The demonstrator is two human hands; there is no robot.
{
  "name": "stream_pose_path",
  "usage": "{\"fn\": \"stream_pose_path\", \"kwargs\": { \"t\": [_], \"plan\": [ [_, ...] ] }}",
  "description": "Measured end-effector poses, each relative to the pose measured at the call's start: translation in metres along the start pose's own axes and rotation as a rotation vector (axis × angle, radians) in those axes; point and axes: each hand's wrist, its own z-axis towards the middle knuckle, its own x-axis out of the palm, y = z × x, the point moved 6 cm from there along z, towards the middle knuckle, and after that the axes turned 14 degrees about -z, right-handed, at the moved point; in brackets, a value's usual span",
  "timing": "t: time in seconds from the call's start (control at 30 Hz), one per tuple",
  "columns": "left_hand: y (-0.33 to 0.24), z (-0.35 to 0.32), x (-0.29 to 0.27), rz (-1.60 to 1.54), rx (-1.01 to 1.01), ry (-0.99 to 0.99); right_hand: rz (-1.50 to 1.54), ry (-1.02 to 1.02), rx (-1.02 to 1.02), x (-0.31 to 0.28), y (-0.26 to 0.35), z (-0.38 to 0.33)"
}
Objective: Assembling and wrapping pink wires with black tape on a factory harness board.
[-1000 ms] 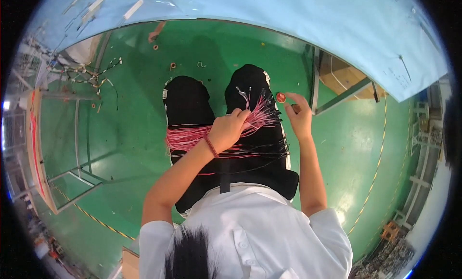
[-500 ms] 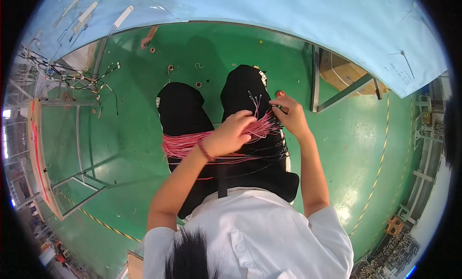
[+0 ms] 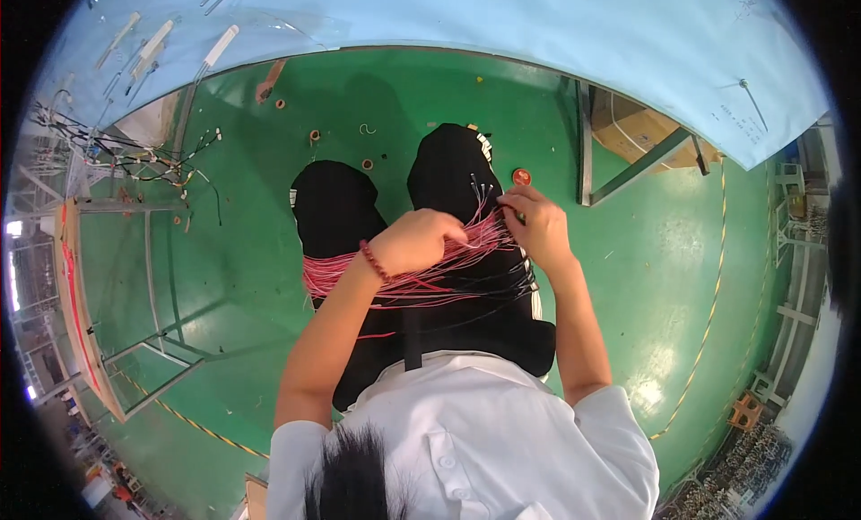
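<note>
A bundle of thin pink and red wires (image 3: 334, 276) lies across my lap, over black trousers. My left hand (image 3: 417, 242), with a dark red bead bracelet at the wrist, is closed with curled fingers on the wires near their right end. My right hand (image 3: 540, 226) pinches the wires at their dark tips beside my right knee; the exact tip between its fingers is too small to make out. Several wire ends stick up between the two hands, pointing away from me. Some wires with black ends (image 3: 516, 291) lie apart, nearer my waist.
A light blue covered table (image 3: 502, 22) spans the far side, with white-handled prongs (image 3: 220, 46) at its left. Dark cables (image 3: 134, 157) hang at the left, above a metal-legged frame (image 3: 148, 278). A cardboard box (image 3: 641, 134) sits under the table. A red roll (image 3: 521, 176) lies on the green floor.
My left hand has shifted slightly, its fingers now bent more closely onto the wires. My right hand has moved a little left and down, its thumb and forefinger closer together.
</note>
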Motion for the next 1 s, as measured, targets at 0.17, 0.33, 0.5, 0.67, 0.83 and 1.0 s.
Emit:
{"fn": "stream_pose_path", "kwargs": {
  "t": [0.17, 0.33, 0.5, 0.67, 0.83, 1.0],
  "plan": [
    [-0.003, 0.009, -0.002, -0.145, -0.131, 0.054, 0.086, -0.047, 0.124, -0.002, -0.008, 0.006],
    [0.017, 0.025, 0.004, 0.107, -0.149, -0.393, 0.083, -0.052, -0.005, -0.004, 0.016, 0.023],
    [0.017, 0.038, 0.017, 0.197, -0.213, -0.372, 0.105, 0.025, 0.023, 0.025, 0.006, 0.015],
    [0.029, 0.03, 0.012, 0.119, -0.234, -0.433, 0.184, 0.021, 0.124, 0.031, -0.001, 0.005],
    [0.027, 0.028, 0.014, 0.136, -0.225, -0.548, 0.204, -0.009, 0.152, 0.033, -0.002, 0.001],
    [0.02, 0.044, 0.01, 0.422, -0.164, -0.575, 0.152, -0.073, 0.082, 0.031, 0.001, 0.001]
  ]
}}
